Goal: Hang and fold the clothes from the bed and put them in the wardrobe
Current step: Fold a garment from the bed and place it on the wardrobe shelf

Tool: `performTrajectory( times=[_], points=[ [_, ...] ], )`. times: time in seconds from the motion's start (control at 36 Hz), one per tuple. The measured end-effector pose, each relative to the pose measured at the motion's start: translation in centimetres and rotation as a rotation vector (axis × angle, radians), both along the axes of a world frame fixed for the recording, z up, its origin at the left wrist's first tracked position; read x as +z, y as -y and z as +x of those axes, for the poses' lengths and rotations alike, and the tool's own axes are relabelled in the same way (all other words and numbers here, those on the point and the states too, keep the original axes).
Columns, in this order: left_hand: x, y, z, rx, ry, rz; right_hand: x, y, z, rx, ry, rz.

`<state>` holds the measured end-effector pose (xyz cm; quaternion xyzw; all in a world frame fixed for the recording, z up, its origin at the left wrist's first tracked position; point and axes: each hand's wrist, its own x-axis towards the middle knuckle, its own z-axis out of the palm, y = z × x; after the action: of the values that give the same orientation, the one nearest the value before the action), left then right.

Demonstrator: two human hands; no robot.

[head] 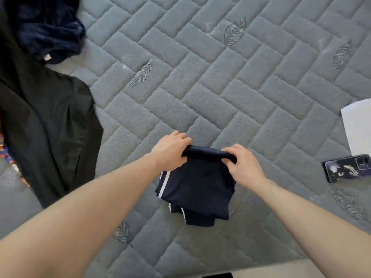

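The left hand (170, 151) and right hand (244, 163) both grip the folded navy shorts (196, 183) by the top fold. Their fingertips are hidden behind it. The white paper (359, 127) is cut off at the frame edge.

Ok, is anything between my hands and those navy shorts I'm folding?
No. Left hand and right hand already grip the top fold of the navy shorts, nothing between. The wardrobe isn't in view.

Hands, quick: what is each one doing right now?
Left hand: grips the top edge of the navy shorts.
Right hand: grips the same edge.
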<state>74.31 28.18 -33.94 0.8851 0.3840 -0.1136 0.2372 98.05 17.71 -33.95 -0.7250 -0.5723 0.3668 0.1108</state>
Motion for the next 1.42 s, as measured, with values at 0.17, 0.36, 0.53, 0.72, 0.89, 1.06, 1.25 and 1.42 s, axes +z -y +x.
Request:
performTrajectory(
  times=[0.17, 0.36, 0.53, 0.72, 0.89, 1.06, 1.25, 1.42],
  points=[
    [0.6, 3.0, -2.9, 0.067, 0.184, 0.133, 1.3, 1.5, -0.8, 0.108, 0.033, 0.344],
    [0.5, 9.7, -4.9, 0.009, 0.193, 0.19, 0.4, 7.2, -1.7, 0.19, -0.011, 0.261],
    [-1.0, 14.4, -5.9, 0.054, 0.076, 0.068, -1.0, 11.0, -2.6, 0.304, -0.012, 0.021],
    [-0.9, 16.7, -5.0, 0.393, 0.179, -0.124, -0.7, 11.5, -4.7, 0.083, -0.03, -0.142],
    [0.2, 14.1, -2.7, 1.216, 0.079, -0.169, -0.8, 9.9, -4.5, -0.427, -0.082, -0.192],
    [-1.9, 14.4, -3.6, 1.509, 0.22, -0.774, -3.3, 10.7, -4.5, -0.633, -0.265, -0.442],
    [-2.3, 15.5, -4.5, 1.497, 0.236, -0.905, -4.1, 11.9, -4.1, -0.756, -0.652, -0.546],
    [0.5, 16.7, -4.0, 1.448, 0.382, -0.945, -1.4, 12.2, -3.0, -0.695, -0.732, -0.501]
  ],
)
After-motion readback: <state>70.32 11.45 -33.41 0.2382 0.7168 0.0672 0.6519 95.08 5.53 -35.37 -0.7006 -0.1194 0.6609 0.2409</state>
